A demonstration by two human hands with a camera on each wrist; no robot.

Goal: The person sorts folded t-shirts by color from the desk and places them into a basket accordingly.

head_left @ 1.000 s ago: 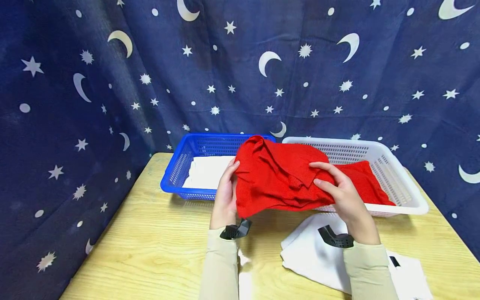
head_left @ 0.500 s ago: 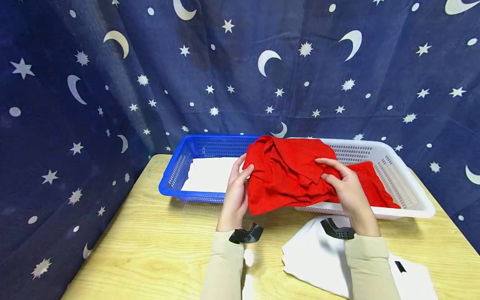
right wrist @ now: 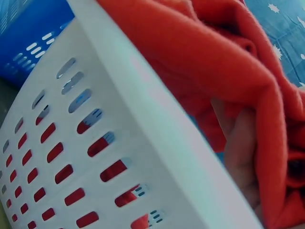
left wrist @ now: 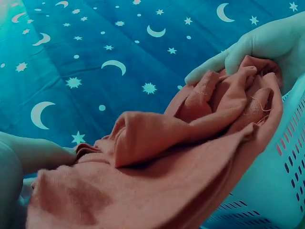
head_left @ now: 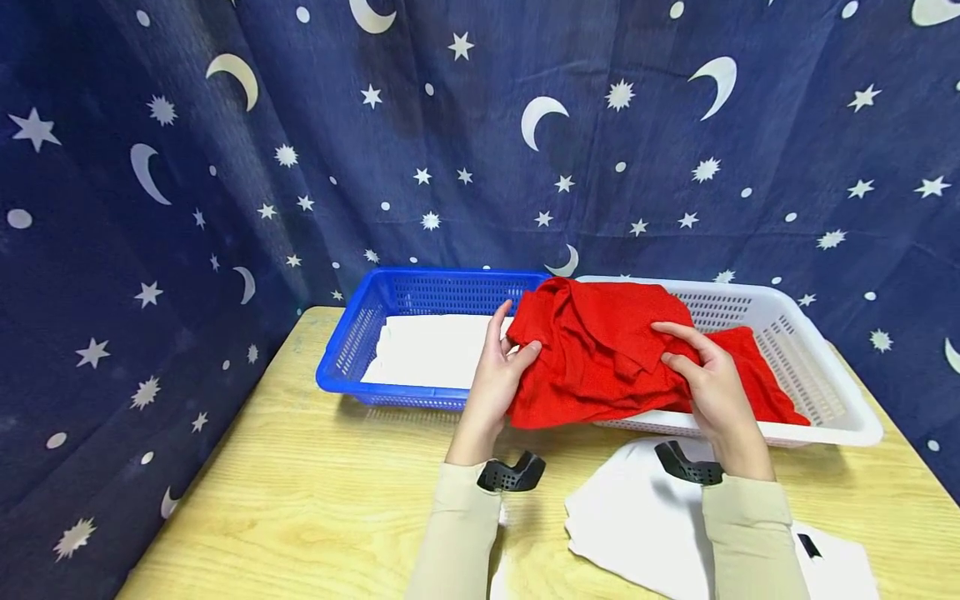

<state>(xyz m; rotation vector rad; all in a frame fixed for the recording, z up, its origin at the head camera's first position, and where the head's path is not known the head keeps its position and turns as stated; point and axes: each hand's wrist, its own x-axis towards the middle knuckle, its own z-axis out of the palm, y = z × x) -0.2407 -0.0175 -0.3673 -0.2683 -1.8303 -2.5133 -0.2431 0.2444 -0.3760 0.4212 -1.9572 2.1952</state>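
Observation:
A bunched, folded red cloth (head_left: 600, 358) is held up between my two hands, over the left end of the white basket (head_left: 847, 425). At its left edge my left hand (head_left: 495, 387) grips it, thumb in front and some fingers behind. My right hand (head_left: 716, 392) holds the right side, with the thumb and a finger on top of the folds. Seen from the left wrist, the red cloth (left wrist: 157, 157) sags in loose layers between the hands. In the right wrist view, fingers (right wrist: 240, 152) show beneath the cloth beside the basket's rim.
Another red cloth (head_left: 765, 383) lies inside the white basket. To its left stands a blue basket (head_left: 337, 379) with folded white cloth (head_left: 427, 350) in it. White cloth (head_left: 637, 508) with a black mark lies on the wooden table (head_left: 315, 492) under my right forearm. A starry curtain hangs behind.
Both hands have shifted right with the red cloth, bringing it further over the white basket. The left hand has moved closer to the right one, and its index finger now points up.

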